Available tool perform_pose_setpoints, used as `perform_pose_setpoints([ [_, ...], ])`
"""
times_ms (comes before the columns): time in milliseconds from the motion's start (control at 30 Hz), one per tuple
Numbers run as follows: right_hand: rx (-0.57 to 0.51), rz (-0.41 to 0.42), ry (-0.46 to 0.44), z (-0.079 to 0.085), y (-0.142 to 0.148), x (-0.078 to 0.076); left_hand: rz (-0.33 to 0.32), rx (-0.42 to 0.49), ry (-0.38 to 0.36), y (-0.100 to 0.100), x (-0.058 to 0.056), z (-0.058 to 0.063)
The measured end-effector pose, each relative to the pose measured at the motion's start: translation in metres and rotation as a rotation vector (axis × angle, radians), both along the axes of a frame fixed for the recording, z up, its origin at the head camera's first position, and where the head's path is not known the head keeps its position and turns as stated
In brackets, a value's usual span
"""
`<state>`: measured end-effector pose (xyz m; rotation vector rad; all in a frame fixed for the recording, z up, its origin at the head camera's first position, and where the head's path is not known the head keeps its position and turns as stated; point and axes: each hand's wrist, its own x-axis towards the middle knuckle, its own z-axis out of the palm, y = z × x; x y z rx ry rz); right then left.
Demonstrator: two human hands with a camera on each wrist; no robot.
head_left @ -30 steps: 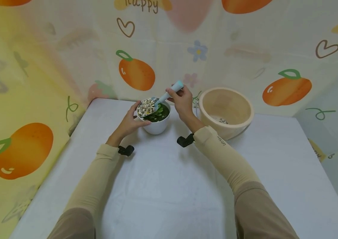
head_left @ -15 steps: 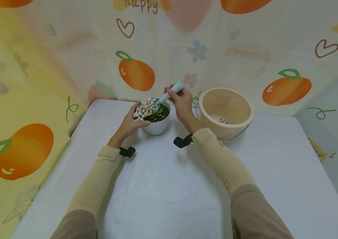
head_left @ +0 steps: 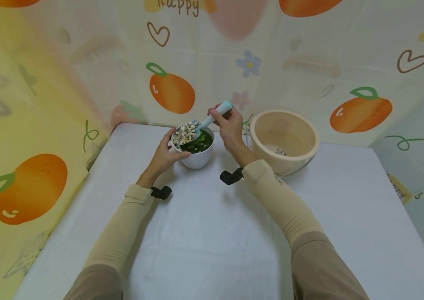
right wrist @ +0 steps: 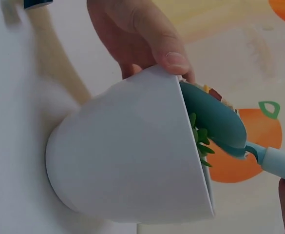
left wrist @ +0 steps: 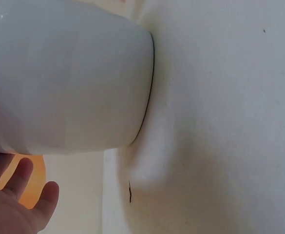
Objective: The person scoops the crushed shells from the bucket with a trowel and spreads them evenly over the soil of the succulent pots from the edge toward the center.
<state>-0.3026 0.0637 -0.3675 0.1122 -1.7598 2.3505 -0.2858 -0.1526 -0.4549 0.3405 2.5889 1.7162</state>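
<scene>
A: Left hand (head_left: 162,156), what's it on?
B: Curled round the white pot (head_left: 195,161), thumb at the rim. Smooth, faintly shiny wall, round, narrowing to the base; stands upright on the white table (head_left: 204,229).
A: Right hand (head_left: 230,129)?
B: Gripping the scoop (right wrist: 213,117) by its rounded handle, fingers near the upper end. Smooth, plastic-looking, pale blue (the blade reads teal in the right wrist view). The blade sits down and left of the grip, over the pot's mouth.
A: What's in it?
B: Loose gravel (head_left: 184,133), rough, mostly pale chips, heaped. Green plant (head_left: 200,140) just beside the blade, rounded fleshy leaves, dark fill (head_left: 197,149) under it.
A: Other container?
B: Beige planter (head_left: 285,165), thick-rimmed, matte, right of the right hand; a few chips on its floor.
</scene>
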Motion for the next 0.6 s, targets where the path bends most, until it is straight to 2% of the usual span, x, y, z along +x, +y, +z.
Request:
perform_pose_setpoints([
  [167,0.035,0.005,0.009,-0.0003,-0.0007,0.0000,-0.024,-0.050,0.006,-0.0027,0.0008,0.0058],
  [333,0.064,0.016,0.040,0.0001,-0.0020,0.0012,-0.068,-0.057,-0.012,-0.0044,-0.0036,0.0073],
  [600,0.083,0.017,0.057,0.0033,-0.0011,0.0035,-0.031,-0.049,-0.021,-0.0025,-0.0015,0.0051],
])
